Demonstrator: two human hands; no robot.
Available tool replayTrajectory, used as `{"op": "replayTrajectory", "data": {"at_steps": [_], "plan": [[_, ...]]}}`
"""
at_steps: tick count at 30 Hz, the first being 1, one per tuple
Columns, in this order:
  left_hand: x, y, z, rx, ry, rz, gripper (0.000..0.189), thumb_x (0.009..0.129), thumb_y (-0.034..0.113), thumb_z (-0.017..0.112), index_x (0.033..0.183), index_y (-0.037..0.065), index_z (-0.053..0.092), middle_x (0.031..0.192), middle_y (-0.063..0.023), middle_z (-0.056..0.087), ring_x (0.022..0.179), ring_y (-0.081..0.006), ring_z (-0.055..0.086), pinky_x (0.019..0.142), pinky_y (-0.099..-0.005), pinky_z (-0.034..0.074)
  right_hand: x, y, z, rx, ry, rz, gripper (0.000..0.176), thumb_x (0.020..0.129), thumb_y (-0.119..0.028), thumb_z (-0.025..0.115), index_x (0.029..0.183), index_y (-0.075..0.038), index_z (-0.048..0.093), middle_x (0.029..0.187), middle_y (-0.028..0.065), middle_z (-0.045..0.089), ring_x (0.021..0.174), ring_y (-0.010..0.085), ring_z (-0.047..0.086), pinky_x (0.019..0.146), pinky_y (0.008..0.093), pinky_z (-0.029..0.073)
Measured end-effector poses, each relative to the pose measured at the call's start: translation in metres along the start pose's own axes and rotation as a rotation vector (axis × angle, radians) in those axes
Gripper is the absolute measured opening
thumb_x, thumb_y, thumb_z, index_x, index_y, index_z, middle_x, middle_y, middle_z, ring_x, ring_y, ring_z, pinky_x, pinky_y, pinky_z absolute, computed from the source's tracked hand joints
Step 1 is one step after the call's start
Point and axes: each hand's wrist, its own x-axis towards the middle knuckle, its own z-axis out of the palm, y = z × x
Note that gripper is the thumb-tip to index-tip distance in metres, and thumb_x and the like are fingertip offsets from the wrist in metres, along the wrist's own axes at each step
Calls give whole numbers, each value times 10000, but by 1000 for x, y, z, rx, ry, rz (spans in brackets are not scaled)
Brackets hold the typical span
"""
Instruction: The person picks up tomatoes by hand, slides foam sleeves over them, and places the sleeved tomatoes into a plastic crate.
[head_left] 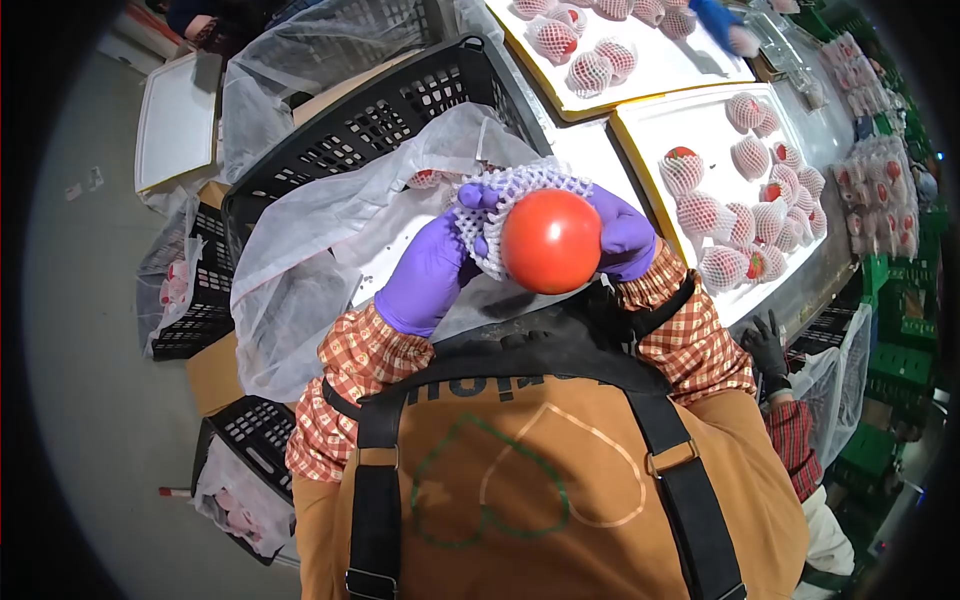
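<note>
Left hand (425, 275) pinched the white foam net (525, 182) and right hand (625, 235) cupped the red tomato (550, 242) against it, near the black crate (400, 115); light fingers and a wide-stretched net best suited the smooth skin, avoiding bruises.

The gloved left hand (418, 268) and right hand (625, 236) hold a tomato (551, 242) between them, a white foam net (490, 212) around its left side. Beyond the left hand stands a black crate (400, 108); netted tomatoes (742, 222) lie on a white tray (688, 130) beyond the right.
</note>
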Motion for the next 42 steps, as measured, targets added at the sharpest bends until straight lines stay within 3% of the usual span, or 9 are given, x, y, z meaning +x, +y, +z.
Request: {"op": "replayTrajectory", "data": {"at_steps": [4, 11, 17, 20, 27, 32, 38, 39, 42], "plan": [[6, 14, 9, -607, 225, -382, 342, 955, 229, 540, 1245, 47, 537, 1061, 16, 573, 900, -55, 550, 816, -205, 457, 1, 0, -3, -91, 33, 4, 796, 720, -212, 728, 1375, 43, 353, 1337, 164, 489, 1237, 247, 483, 1056, 370, 359], [15, 9, -4, -472, 179, -289, 401, 861, 40, 539, 1261, 30, 522, 982, 13, 556, 916, -61, 569, 798, -191, 476, 9, -2, 27, -323, 163, -20, 771, 700, -206, 729, 1354, 30, 395, 1287, 149, 534, 1196, 246, 521, 1045, 358, 378], [14, 26, 11, 69, 524, 97, 434, 814, -53, 504, 1236, 44, 524, 1028, -26, 578, 858, -80, 551, 743, -251, 478, 4, 7, 12, -392, 404, -39, 792, 722, -137, 697, 1397, 37, 322, 1287, 177, 503, 1200, 271, 507, 1002, 389, 430], [14, 38, 12, 723, 318, 759, 421, 819, 29, 569, 1232, 108, 548, 1067, -104, 595, 910, -246, 611, 807, -352, 498, 25, 6, 24, -490, 317, -124, 747, 770, -290, 701, 1357, 49, 384, 1336, 165, 468, 1209, 260, 495, 1056, 372, 358], [6, 34, 3, 875, 404, 452, 1010, 667, 303, 793, 1442, 22, 208, 1318, -191, 469, 1144, -378, 526, 984, -410, 436, 38, 10, 38, -634, 294, -196, 692, 795, -318, 693, 1323, 30, 412, 1336, 133, 463, 1192, 229, 508, 995, 354, 429], [-12, 29, -5, 300, 242, 252, 854, 731, 282, 780, 1395, 19, 312, 1219, -166, 555, 1113, -278, 568, 958, -360, 453, 54, 20, 49, -724, 196, -140, 797, 816, -487, 663, 1380, -5, 374, 1403, 130, 413, 1252, 238, 451, 1028, 377, 391], [-62, 2, -150, 489, 736, 292, 486, 761, 280, 773, 1099, -4, 571, 1006, -115, 628, 891, -215, 634, 802, -314, 521, 55, 16, 61, -787, 309, -66, 723, 898, -480, 557, 1412, -15, 351, 1419, 98, 405, 1254, 269, 449, 984, 345, 402], [-76, 2, -184, -441, 964, 115, 422, 800, 268, 749, 1077, -6, 584, 955, -71, 641, 828, -159, 633, 733, -263, 526, 52, 13, 56, -798, 303, -20, 686, 902, -455, 561, 1394, -13, 379, 1393, 95, 433, 1226, 255, 467, 970, 338, 409], [-116, 49, -311, -79, 1249, 389, 427, 822, 218, 729, 1136, -8, 549, 1002, -63, 603, 855, -135, 600, 697, -252, 525, 49, 15, 53, -784, 324, 43, 522, 921, -299, 551, 1336, 2, 454, 1334, 101, 485, 1142, 207, 515, 928, 310, 429]]}}
